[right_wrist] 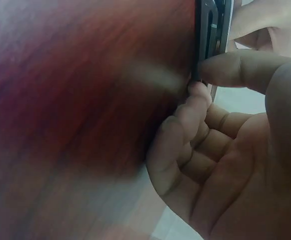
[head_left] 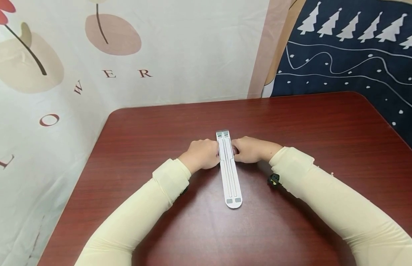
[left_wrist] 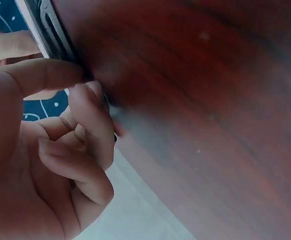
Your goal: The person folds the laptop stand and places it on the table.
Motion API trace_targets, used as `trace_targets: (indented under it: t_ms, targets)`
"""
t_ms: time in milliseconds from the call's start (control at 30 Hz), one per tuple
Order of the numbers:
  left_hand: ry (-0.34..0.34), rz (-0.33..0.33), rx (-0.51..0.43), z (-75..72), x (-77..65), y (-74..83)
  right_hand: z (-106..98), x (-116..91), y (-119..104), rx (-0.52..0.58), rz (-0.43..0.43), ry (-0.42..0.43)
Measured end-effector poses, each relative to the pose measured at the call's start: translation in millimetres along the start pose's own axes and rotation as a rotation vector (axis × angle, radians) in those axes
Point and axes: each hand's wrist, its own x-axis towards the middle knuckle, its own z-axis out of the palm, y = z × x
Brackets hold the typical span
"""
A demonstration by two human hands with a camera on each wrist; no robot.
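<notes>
A folded silver laptop stand point(head_left: 228, 170) lies lengthwise in the middle of the table, its rounded end with two grey pads towards me. My left hand point(head_left: 203, 153) pinches its left side near the far half, and my right hand point(head_left: 251, 149) pinches the opposite side. In the left wrist view, the thumb and curled fingers point(left_wrist: 91, 107) meet at the stand's edge point(left_wrist: 54, 30). From the right wrist, thumb and fingers point(right_wrist: 181, 125) close at the dark lower layer of the stand point(right_wrist: 205, 35). The stand's underside is hidden.
The reddish-brown wooden table point(head_left: 152, 125) has rounded far corners. Behind it hang a pale cloth point(head_left: 199, 48) with flower prints and letters, and a navy cloth point(head_left: 345, 62) with white trees. A small dark device point(head_left: 273, 179) sits under the right cuff.
</notes>
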Motion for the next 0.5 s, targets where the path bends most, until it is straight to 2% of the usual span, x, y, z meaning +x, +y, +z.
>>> trace_targets:
  t_ms: [333,433,500]
  targets:
    - [0.002,0.014,0.073,1.8,-0.8,3.3,0,-4,-8,-0.121,0.065,-0.035]
    - [0.064,-0.001,0.086,1.7,-6.1,0.8,-1,-11,-8,-0.126,0.102,-0.011]
    - [0.139,-0.015,0.093,0.7,-14.1,-1.8,-3,-19,-9,-0.129,0.119,0.056]
